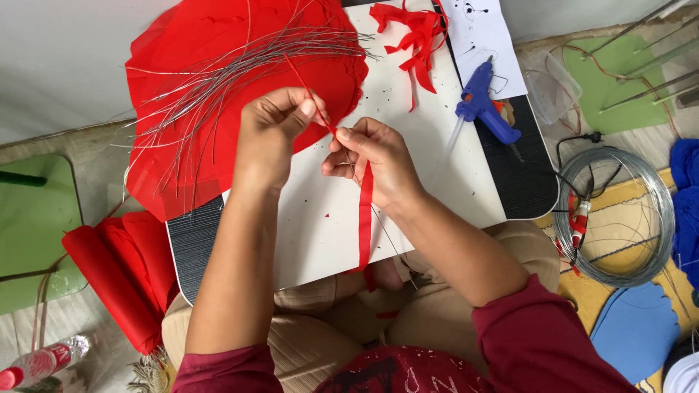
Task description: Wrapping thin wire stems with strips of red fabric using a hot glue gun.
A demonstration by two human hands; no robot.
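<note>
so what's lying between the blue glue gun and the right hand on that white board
In the head view, only bare white board lies between the blue glue gun and the right hand; the red ribbon scraps sit further up.

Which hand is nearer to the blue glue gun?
Right. The right hand sits mid-board holding the red strip, with the glue gun up and to its right. The left hand is farther off, beside the wire bundle.

At frame centre I see a bright red ribbon (365, 218) over my white board (437, 167); upper left, silver-grey wires (218, 80) on red sheets (182, 44); upper right, a blue glue gun (484, 109).
</note>
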